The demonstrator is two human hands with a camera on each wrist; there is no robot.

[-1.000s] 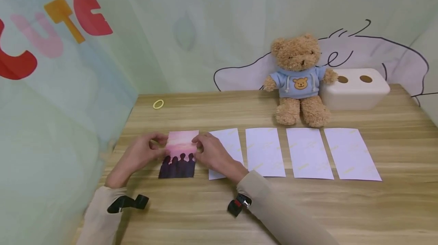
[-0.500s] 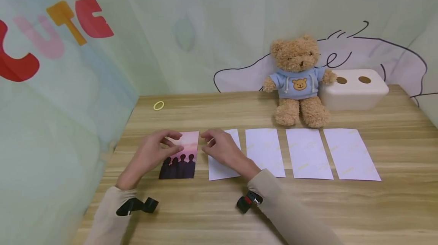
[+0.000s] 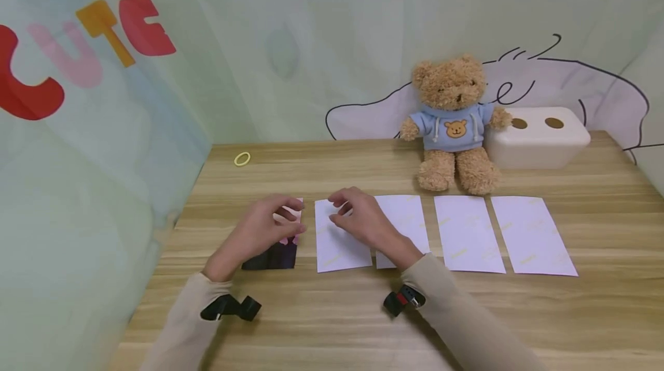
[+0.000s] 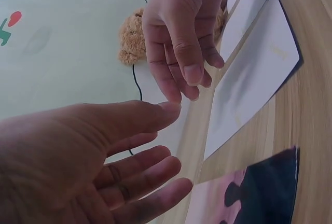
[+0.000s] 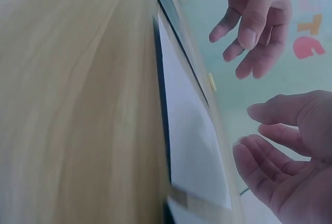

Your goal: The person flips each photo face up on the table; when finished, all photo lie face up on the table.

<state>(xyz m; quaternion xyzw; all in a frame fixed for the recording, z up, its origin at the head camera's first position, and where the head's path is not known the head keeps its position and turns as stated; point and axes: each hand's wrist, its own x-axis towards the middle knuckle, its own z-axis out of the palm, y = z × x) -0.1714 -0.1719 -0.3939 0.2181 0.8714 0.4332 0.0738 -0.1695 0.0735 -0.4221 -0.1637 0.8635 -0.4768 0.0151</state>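
A photo card (image 3: 277, 257) with a pink sky and dark figures lies on the table at the left end of a row of cards. My left hand (image 3: 264, 230) hovers over it, fingers loosely bent and holding nothing, hiding much of the picture. Over the first white card (image 3: 339, 250) hangs my right hand (image 3: 363, 218), its fingers relaxed with a gap to the thumb. In the left wrist view the photo card (image 4: 264, 193) and the white card (image 4: 254, 73) lie flat beneath both hands. The right wrist view shows the fingers (image 5: 264, 167) apart from the cards.
Further right in the row lie a second white card (image 3: 402, 221), a third (image 3: 469, 238) and another (image 3: 534, 235). Behind them sits a teddy bear (image 3: 453, 129) in a blue hoodie, beside a white box (image 3: 539, 140) with two holes. A yellow ring (image 3: 242, 159) lies at the back left.
Both hands have drawn back from the photo card's edges and moved right, the left now over that card, the right over the first white card. The cards have stayed in place.
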